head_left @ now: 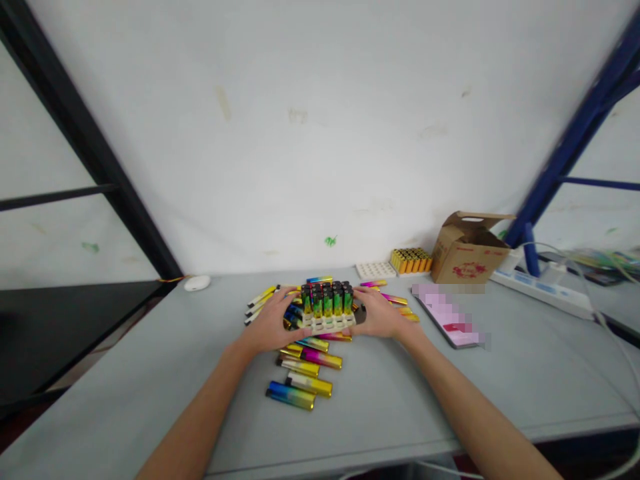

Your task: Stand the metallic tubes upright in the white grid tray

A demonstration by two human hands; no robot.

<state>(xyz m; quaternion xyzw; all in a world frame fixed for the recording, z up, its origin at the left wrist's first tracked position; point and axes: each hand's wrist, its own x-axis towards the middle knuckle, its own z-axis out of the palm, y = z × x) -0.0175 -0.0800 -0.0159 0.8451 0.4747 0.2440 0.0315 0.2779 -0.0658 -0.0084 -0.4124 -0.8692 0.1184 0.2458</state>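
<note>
I take the white rack as my landmark. From where I stand, the left hand (274, 322) grasps the left end of the white rack (330, 325) and the right hand (376, 313) grasps its right end, the thumbs toward its front. Dark-topped green and yellow pieces (327, 304) stand upright in it, close together; its front holes look unfilled. Shiny loose lighters (310, 385) lie on the grey table (380, 407), in front of the rack and on both its sides. I cannot tell whether the rack rests on some of them or is held above.

In my judgement, if one hand lifts more than the other, the upright pieces could lean or fall out. If the rack is pressed down on the lighters, they could roll and make it tip. The phone (443, 310), to its right, could be knocked by a wide elbow.
</note>
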